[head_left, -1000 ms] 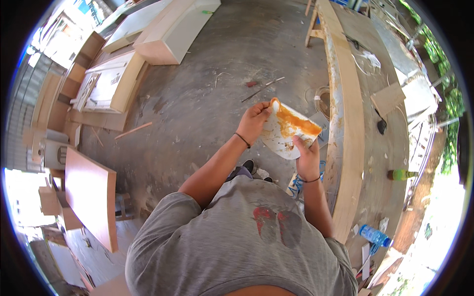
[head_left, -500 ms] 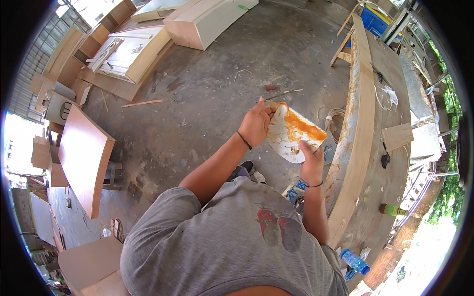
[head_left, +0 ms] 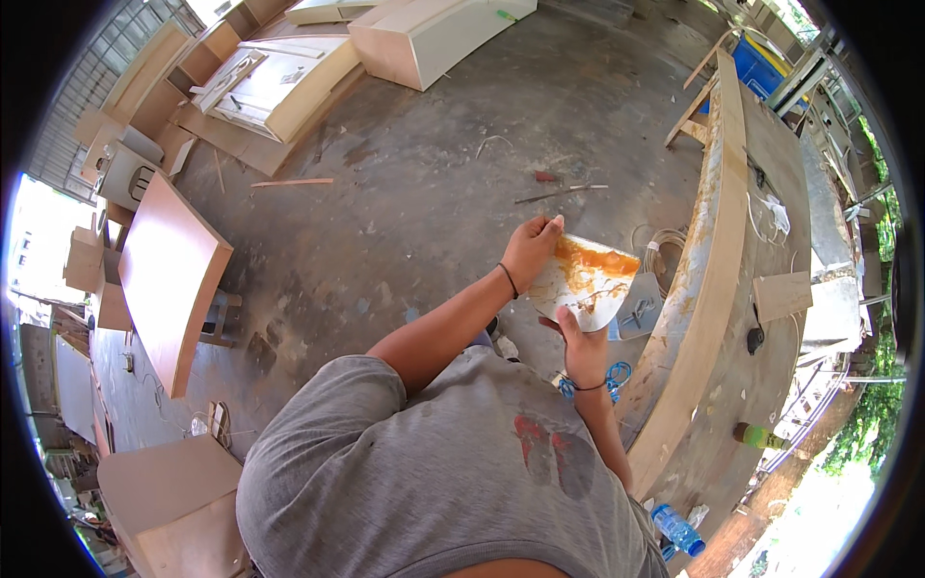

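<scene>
A thin, slightly curved white sheet is held up in front of me, much like a flat spreader. Orange-brown paste coats its straight far edge, with thinner smears across its face. At its far-left corner, my left hand is closed with the fingers pinching the rim. My right hand grips the near edge, thumb on top and the other fingers mostly hidden underneath. Dark bands circle both wrists.
On my right runs a long wooden bench, holding a small board, a green bottle and a blue-tinted bottle. Coiled cable lies beside it. A tilted panel stands left; cabinets stand far off.
The white sheet has turned so its orange edge lies more level. My right hand has shifted from the right corner to the near edge. The view has moved slightly.
</scene>
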### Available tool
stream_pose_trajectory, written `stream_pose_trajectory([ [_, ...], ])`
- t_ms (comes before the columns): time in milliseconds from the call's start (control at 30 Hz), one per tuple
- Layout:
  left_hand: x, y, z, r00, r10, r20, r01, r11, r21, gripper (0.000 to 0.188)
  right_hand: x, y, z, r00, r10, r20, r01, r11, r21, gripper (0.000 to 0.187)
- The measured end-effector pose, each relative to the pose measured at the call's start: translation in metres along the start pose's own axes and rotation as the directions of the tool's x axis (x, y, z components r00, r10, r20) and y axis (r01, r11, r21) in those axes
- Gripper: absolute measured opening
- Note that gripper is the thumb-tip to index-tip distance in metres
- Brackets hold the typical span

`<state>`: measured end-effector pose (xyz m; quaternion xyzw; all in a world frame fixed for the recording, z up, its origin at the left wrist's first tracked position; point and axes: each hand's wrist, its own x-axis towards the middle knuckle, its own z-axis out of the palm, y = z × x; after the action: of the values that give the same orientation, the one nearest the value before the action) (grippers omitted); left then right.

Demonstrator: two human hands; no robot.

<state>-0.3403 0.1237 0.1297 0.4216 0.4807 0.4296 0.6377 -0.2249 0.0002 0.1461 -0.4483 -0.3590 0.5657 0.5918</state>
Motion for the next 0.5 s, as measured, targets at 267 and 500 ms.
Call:
stream_pose_trajectory([
  [267,-0.024,0.051,-0.025,0.822,-0.019,0.57,0.227,0.928,-0.297,0.034,0.029,-0.029,-0.045,1.0,0.005,-0.018,-0.003,0.993,0.12,0.048],
  [500,-0.005,0.038,-0.011,0.886,-0.033,0.463,-0.042,0.988,0.151,0.033,0.02,-0.05,-0.036,0.999,0.001,-0.039,0.004,0.99,0.141,0.042],
])
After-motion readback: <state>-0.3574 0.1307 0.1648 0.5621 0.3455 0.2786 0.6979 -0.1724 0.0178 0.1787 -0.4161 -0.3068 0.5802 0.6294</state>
